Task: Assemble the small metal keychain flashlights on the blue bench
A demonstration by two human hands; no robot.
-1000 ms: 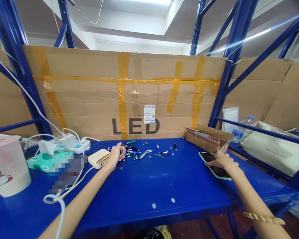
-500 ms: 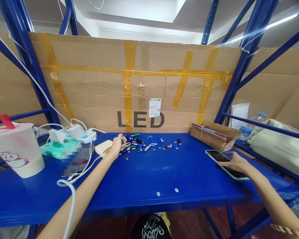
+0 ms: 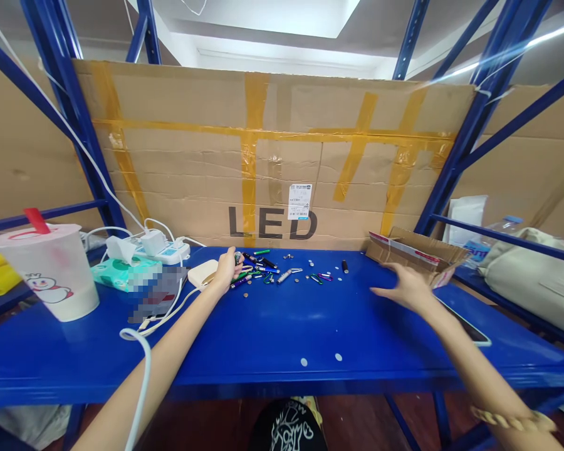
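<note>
My left hand rests at the back of the blue shelf top, its fingers curled around a small dark cylindrical piece taken from a scatter of small parts: tiny flashlights, coloured carabiners and button cells. My right hand hovers over the shelf with its fingers spread, holding nothing. It is left of a smartphone, which lies flat near the right edge, partly hidden by my forearm.
A small open cardboard box stands at the back right. At the left are a lidded drink cup, a tissue pack, a power strip with chargers, a beige power bank and white cables. A taped cardboard sheet marked LED forms the back wall.
My right hand has lifted off the smartphone and moved left with fingers spread. My left hand has stayed on the small parts. The camera view has shifted slightly.
</note>
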